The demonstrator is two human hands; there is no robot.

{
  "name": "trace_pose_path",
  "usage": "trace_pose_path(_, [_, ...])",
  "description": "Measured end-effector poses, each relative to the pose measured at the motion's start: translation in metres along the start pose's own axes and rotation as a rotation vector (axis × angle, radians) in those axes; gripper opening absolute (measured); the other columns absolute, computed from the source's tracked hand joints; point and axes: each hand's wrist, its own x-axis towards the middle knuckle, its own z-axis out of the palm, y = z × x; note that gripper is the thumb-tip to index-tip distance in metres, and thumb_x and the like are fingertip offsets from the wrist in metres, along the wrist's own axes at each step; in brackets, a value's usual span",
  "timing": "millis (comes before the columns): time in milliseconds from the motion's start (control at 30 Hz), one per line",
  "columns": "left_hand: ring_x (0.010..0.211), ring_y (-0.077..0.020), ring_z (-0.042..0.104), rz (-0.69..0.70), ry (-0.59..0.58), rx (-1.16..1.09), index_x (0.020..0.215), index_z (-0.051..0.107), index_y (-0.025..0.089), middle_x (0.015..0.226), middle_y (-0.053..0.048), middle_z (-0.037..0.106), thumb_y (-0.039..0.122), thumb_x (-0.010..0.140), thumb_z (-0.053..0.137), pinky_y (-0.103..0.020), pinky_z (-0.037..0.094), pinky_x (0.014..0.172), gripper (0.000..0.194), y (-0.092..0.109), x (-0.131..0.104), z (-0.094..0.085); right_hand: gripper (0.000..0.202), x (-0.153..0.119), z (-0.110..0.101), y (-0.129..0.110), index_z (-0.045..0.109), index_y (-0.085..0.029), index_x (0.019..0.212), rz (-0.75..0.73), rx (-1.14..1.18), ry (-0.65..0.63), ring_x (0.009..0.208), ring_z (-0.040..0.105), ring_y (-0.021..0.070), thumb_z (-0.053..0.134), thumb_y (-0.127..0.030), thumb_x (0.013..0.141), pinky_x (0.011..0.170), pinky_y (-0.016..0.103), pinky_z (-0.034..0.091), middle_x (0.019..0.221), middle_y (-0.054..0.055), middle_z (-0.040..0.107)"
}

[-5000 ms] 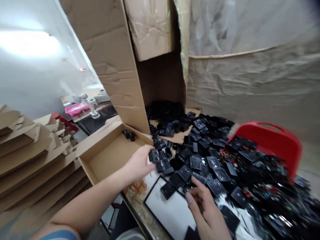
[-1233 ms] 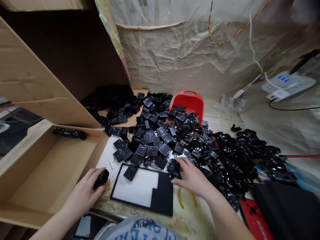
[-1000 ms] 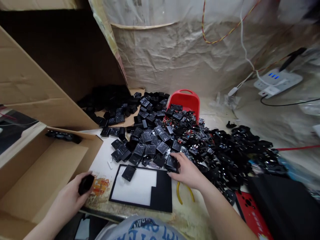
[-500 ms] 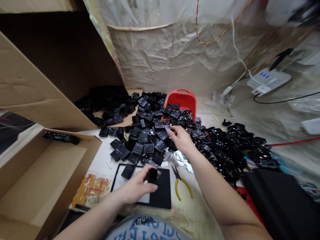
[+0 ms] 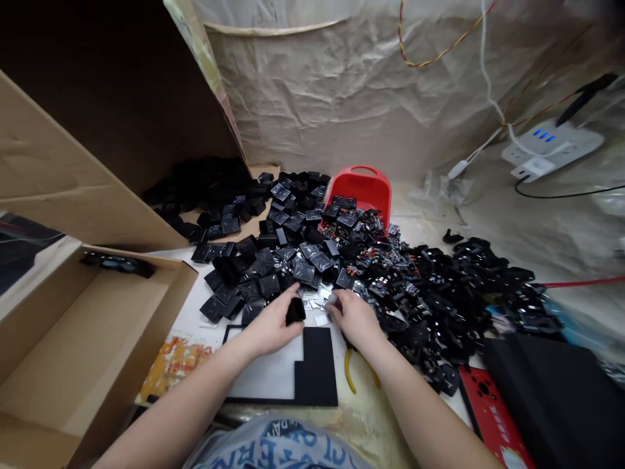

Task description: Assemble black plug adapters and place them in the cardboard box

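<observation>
My left hand (image 5: 273, 326) is closed around a small black plastic box (image 5: 295, 311) with its dark hollow side showing, held above the upper edge of a black frame (image 5: 319, 371) with a white inset. Beside it, my right hand (image 5: 359, 319) pinches a small grey flat piece (image 5: 332, 300) between thumb and fingers. Small silvery plates (image 5: 322, 320) lie loose between the two hands. Just beyond them spreads a heap of similar black boxes (image 5: 303, 271). Yellow-handled pliers (image 5: 349, 371) lie under my right wrist, mostly hidden.
A red scoop-like tray (image 5: 364, 189) stands behind, small wired parts spilling from it. Glossy black parts (image 5: 439, 293) are piled to the right, near a black case (image 5: 551, 391) and a red panel (image 5: 493, 410). An open cardboard box (image 5: 88, 339) is at left; a power strip (image 5: 554, 150) hangs right.
My left hand has moved forward with the black box. My right hand has drawn back from the heap to the silvery plates. The black box on the frame's upper left corner has shifted off it.
</observation>
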Motion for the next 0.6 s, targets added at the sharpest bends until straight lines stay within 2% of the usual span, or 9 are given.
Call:
trace_pose_path(167, [0.139,-0.0272,0.039,0.038,0.187,-0.023,0.134,0.043,0.016,0.154,-0.012,0.036,0.02,0.079,0.061,-0.043,0.029,0.118,0.058,-0.02,0.012,-0.039,0.015,0.024,-0.006,-0.003,0.068,-0.02,0.087,-0.017,0.104,0.072,0.081,0.062,0.0202,0.054,-0.026,0.089,0.073,0.029,0.043,0.088,0.005,0.066])
trace_pose_path(267, [0.137,-0.0259,0.043,0.013,0.276,-0.031,0.129,0.045,0.017,0.152,-0.012,0.04,0.021,0.079,0.063,-0.042,0.032,0.117,0.053,-0.021,0.013,-0.05,0.023,0.028,-0.017,-0.008,0.07,-0.019,0.081,-0.018,0.151,0.161,0.082,0.061,0.0208,0.052,-0.032,0.089,0.074,0.031,0.045,0.09,0.007,0.064])
trace_pose_path(367, [0.136,-0.0253,0.045,0.064,0.291,-0.047,0.126,0.045,0.019,0.148,-0.011,0.046,0.022,0.078,0.067,-0.042,0.033,0.116,0.052,-0.011,0.004,-0.044,0.032,0.016,-0.025,-0.019,0.071,-0.018,0.081,0.004,0.418,0.198,0.07,0.058,0.0188,0.055,-0.044,0.088,0.065,0.031,0.045,0.075,0.004,0.062])
trace_pose_path(500, [0.131,-0.0249,0.051,0.098,0.287,-0.091,0.126,0.045,0.022,0.141,-0.01,0.053,0.022,0.079,0.067,-0.042,0.039,0.112,0.052,0.005,-0.014,-0.023,0.035,-0.011,-0.03,-0.044,0.07,-0.018,0.085,0.084,0.956,0.068,0.052,0.053,0.0143,0.065,-0.052,0.081,0.052,0.027,0.044,0.056,-0.002,0.059])
trace_pose_path(600, [0.128,-0.0258,0.053,0.081,0.32,-0.068,0.129,0.046,0.023,0.137,-0.01,0.056,0.02,0.078,0.068,-0.044,0.042,0.11,0.055,0.009,-0.023,-0.013,0.03,-0.027,-0.032,-0.066,0.069,-0.019,0.083,0.049,1.067,0.034,0.052,0.055,0.0135,0.067,-0.049,0.082,0.051,0.027,0.045,0.058,-0.001,0.062])
